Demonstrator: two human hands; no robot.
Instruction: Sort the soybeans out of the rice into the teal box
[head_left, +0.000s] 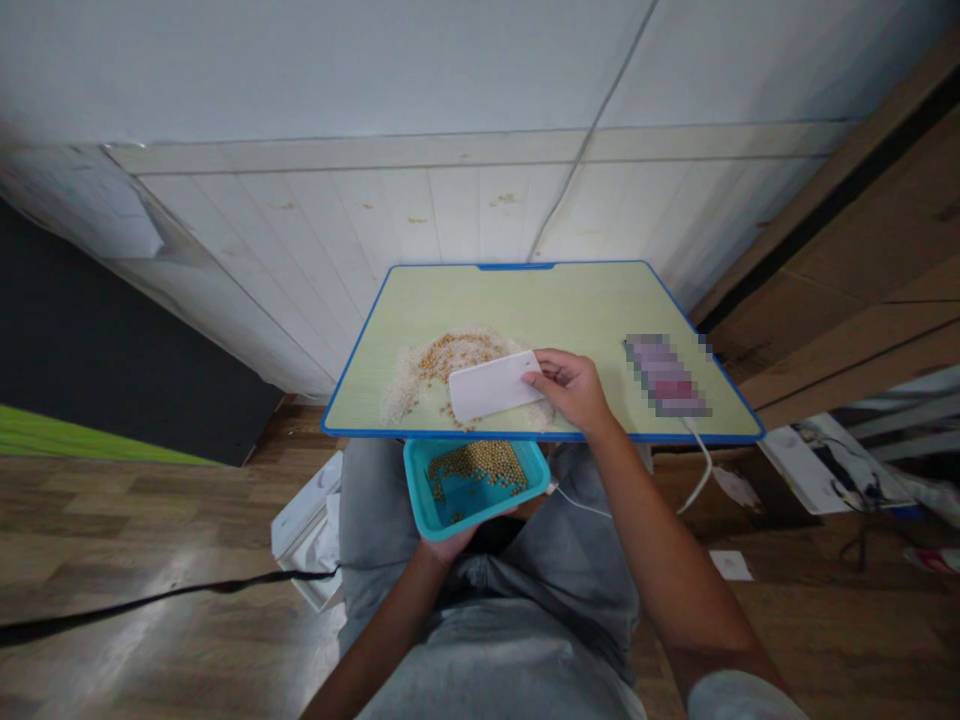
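Note:
My right hand (571, 388) is closed on a white flat scraper card (491, 385) that rests on a small green table with a blue rim (525, 266). The card lies against a heap of white rice and yellow beans (442, 362) spread on the tabletop. My left hand (448, 543) holds a teal tray (420, 490) from underneath, just below the table's near edge, over my lap. Several yellow beans (480, 463) lie in the tray's far part.
A pixelated phone-like object (667, 375) lies on the table's right side with a white cable (701, 470) hanging off the edge. White packaging (307, 530) lies on the wooden floor at left; papers (825, 465) and cardboard panels (862, 260) at right. A black cable (150, 600) crosses the floor.

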